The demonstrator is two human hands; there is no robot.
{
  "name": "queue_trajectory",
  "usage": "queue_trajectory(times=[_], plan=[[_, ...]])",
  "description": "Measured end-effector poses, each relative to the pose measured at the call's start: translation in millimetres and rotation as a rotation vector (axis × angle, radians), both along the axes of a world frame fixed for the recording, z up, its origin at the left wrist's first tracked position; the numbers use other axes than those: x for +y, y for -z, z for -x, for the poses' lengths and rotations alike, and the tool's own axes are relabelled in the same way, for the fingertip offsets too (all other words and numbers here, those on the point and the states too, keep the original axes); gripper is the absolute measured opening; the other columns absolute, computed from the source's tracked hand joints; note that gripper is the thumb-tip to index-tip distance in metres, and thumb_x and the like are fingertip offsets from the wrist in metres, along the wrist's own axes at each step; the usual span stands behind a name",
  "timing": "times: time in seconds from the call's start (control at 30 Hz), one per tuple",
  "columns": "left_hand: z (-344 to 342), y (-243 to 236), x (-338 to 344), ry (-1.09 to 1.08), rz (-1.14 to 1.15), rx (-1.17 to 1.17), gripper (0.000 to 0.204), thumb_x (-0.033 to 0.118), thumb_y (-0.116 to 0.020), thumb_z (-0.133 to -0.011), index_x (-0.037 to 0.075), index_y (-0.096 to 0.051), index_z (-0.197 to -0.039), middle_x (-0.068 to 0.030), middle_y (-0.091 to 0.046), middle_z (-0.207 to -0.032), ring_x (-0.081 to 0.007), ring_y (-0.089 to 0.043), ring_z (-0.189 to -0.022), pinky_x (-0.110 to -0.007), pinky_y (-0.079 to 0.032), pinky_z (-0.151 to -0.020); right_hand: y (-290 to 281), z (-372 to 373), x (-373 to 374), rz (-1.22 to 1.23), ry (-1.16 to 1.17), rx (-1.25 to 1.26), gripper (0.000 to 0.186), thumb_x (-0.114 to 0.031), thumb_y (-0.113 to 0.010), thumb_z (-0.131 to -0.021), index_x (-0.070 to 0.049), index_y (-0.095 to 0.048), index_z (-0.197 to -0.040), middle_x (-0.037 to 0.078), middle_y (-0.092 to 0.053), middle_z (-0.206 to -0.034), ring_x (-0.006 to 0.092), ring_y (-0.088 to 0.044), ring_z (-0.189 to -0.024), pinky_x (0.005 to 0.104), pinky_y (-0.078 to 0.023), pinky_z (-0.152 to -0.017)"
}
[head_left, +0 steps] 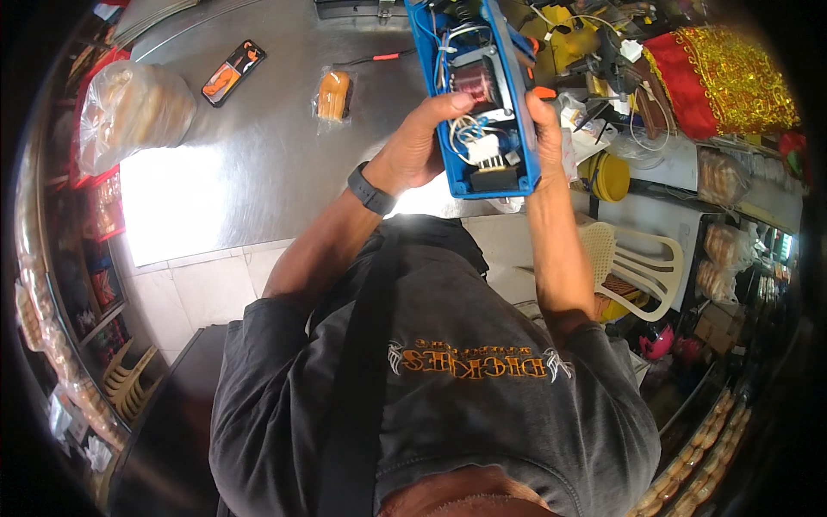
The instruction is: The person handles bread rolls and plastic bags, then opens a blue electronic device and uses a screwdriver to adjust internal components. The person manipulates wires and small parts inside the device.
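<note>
Between my two hands I hold up a blue open-topped device housing (449, 138), tilted above the table's edge. Inside it sit a copper-wound transformer (475, 83), white and blue wires, and a white connector near the lower end. My left hand (422, 142) grips the left wall, its thumb over the rim beside the transformer. On the other side my right hand (549, 142) is closed round the right wall. The undersides of both hands' grips are hidden by the housing. Some orange parts show just beyond its right wall.
A metal table (276, 164) carries a phone in a patterned case (232, 73), a small bagged yellow-orange item (333, 95) and a bulging plastic bag (133, 112). Tools and cables crowd the right, beside red-and-gold cloth (724, 82) and a yellow container (610, 177). A plastic chair (633, 267) stands right.
</note>
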State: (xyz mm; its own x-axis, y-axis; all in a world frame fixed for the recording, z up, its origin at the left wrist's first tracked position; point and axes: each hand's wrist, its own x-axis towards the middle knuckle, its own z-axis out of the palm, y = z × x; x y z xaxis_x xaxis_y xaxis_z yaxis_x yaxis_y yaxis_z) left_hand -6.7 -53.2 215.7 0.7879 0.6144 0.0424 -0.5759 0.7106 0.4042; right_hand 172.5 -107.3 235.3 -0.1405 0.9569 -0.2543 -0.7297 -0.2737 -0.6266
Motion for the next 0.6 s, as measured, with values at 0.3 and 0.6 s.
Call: queue_trajectory(times=[0.3,0.6], plan=[[-0.5,-21.2,-9.7,-0.098,-0.285,0.207,0.044,0.016,-0.072,-0.095,0.002,-0.060,-0.135,-0.0067,-0.070,-0.123,-0.0155,-0.065,-0.114,-0.035,-0.050,-0.102,-13.6,10.3,-10.6,0.025,0.149,-0.279,0.076,-0.067,-0.066,-0.090,-0.003,-0.062,-0.132,0.013,-0.071,-0.117,0.0205,-0.072,-0.100,0.0339,-0.061,-0.086],[-2.7,-31.1,-12.4,-0.120,-0.092,0.190,0.037,0.018,-0.071,-0.097,0.005,-0.063,-0.130,-0.0039,-0.070,-0.117,-0.0140,-0.067,-0.108,-0.033,-0.054,-0.096,-33.3,12.4,1.0,0.097,0.156,-0.802,0.068,-0.067,-0.057,-0.097,-0.002,-0.072,-0.110,0.009,-0.073,-0.097,0.0144,-0.068,-0.085,0.0285,-0.054,-0.076]])
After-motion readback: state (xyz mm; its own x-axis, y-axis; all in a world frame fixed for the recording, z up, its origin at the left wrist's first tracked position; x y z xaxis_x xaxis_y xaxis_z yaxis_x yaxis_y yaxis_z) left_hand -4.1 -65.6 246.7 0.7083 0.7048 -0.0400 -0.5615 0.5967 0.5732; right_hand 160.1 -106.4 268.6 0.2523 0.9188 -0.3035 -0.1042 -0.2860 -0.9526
